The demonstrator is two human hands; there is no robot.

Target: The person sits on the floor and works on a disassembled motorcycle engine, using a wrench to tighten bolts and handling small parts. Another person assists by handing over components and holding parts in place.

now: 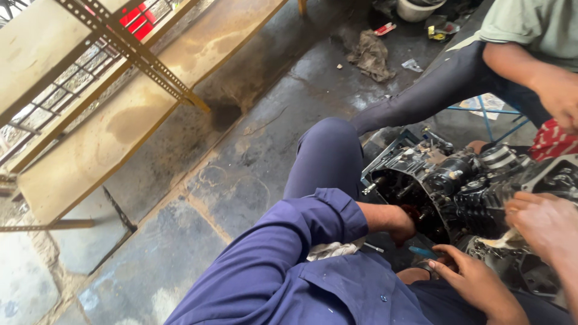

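engine [457,186]: fills the right of the scene, low on the floor; its open left side is already taken up by the left hand [402,225].
near side: the right hand [475,277] lies close under the engine, so little room shows there.
right edge: another person's hand [542,222] rests on the engine; a further arm [530,72] crosses above.
far side: a dark-clad leg [421,99] bars the way.
left: bare stone floor [180,198] lies open up to the bench [120,120].
far floor: a rag [371,55] lies well apart.
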